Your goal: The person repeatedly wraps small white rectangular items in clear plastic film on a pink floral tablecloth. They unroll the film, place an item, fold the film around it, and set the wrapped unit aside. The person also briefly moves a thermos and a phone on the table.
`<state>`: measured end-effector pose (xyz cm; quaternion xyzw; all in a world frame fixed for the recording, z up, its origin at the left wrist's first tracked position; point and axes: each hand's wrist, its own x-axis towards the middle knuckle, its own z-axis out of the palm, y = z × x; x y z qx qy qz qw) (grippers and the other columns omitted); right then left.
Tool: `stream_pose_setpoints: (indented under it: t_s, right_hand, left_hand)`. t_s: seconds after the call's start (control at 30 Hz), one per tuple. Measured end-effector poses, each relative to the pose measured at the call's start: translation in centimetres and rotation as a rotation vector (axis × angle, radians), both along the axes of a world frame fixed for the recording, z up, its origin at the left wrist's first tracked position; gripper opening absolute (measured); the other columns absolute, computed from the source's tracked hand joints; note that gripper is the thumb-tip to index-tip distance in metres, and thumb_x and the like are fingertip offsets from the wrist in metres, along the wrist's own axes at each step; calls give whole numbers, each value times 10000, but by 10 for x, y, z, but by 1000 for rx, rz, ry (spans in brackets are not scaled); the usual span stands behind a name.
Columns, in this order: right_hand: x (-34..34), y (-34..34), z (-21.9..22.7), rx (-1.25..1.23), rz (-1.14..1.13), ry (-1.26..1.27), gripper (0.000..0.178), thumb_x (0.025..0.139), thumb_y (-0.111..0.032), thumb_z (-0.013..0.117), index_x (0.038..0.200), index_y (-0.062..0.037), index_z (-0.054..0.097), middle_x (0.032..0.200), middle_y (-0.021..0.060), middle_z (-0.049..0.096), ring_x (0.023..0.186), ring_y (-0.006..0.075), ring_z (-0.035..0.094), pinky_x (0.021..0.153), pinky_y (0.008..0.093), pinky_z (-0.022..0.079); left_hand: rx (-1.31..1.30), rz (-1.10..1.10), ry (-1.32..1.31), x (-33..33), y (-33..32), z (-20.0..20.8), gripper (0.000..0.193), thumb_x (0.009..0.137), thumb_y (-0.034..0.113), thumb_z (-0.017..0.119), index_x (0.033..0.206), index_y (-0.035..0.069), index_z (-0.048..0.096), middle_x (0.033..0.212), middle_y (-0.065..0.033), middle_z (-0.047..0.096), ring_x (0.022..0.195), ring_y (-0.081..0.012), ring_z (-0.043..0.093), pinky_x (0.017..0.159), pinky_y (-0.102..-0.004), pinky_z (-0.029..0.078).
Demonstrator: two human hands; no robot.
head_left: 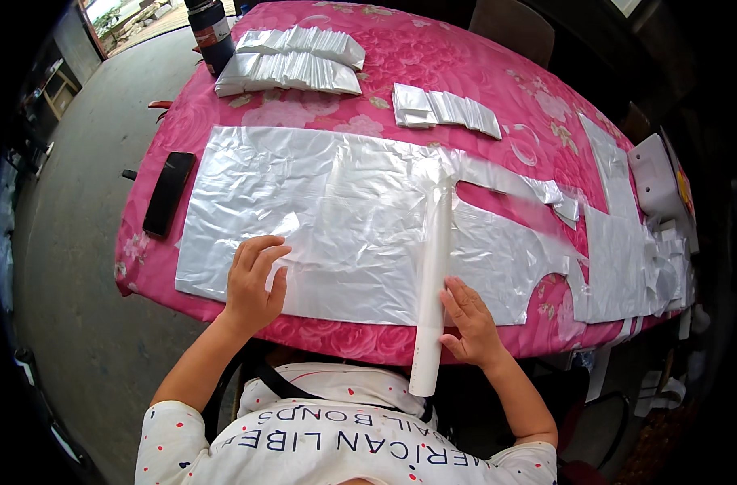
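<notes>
A stack of clear silvery plastic bags lies flat along the near side of the table, its cut-out handles toward the right. Across it rests a long white tube, its near end jutting past the table edge. My right hand is against the tube's right side, fingers stretched and thumb apart, not wrapped around it. Over the left part of the stack, my left hand hovers or lightly touches the film, with fingers curved and spread. Some film sticks up by its fingertips; nothing shows gripped in that hand.
Folded bag bundles stand in rows at the far left, with a shorter row right of them. A black phone lies left, a dark bottle behind. More bags and a white box sit right on the pink floral tablecloth.
</notes>
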<state>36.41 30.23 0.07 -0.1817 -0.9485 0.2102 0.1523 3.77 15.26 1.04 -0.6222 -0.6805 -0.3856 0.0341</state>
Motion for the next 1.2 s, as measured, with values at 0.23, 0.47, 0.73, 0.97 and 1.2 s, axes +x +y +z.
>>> stream_pose_setpoints:
  t_s: [0.23, 0.47, 0.73, 0.97, 1.2]
  right_hand:
    - [-85, -10, 17, 68, 361, -82, 550, 877, -457, 433, 1267, -72, 468, 1361, 110, 405, 1314, 302, 274, 1078, 430, 180]
    - [-170, -76, 68, -661, 1012, 34, 483, 909, -393, 450, 1240, -43, 484, 1239, 152, 506, 1178, 315, 452, 968, 406, 359]
    - [-229, 3, 5, 100, 485, 103, 493, 894, -404, 442, 1255, -70, 477, 1321, 101, 442, 1266, 278, 348, 1036, 423, 264]
    - [-326, -35, -9, 193, 628, 16, 518, 860, -426, 460, 1210, -50, 523, 1299, 100, 468, 1285, 291, 316, 1080, 448, 165]
    - [-383, -93, -8, 159, 351, 12, 538, 819, -311, 517, 1244, 14, 460, 1328, 223, 387, 1319, 339, 233, 1082, 459, 133]
  left_hand:
    - [-22, 59, -21, -2, -24, 4, 285, 742, 15, 552, 1027, 25, 550, 1108, -141, 541, 1007, -321, 509, 868, -388, 407]
    - [-55, 164, -180, -17, -60, 4, 281, 767, 6, 541, 1048, 12, 541, 1138, -138, 533, 1044, -299, 509, 880, -362, 407]
    - [-172, 257, -394, -25, -111, -8, 276, 791, 30, 541, 1067, 14, 535, 1156, -136, 519, 980, -244, 536, 789, -312, 437]
    - [-328, 346, -562, -20, -128, -7, 371, 817, 152, 560, 1133, -1, 439, 1030, -141, 498, 887, -230, 532, 764, -324, 438]
    - [-516, 517, -576, -13, -128, -5, 625, 683, 175, 747, 1153, 3, 373, 1056, -155, 504, 973, -231, 537, 804, -340, 444]
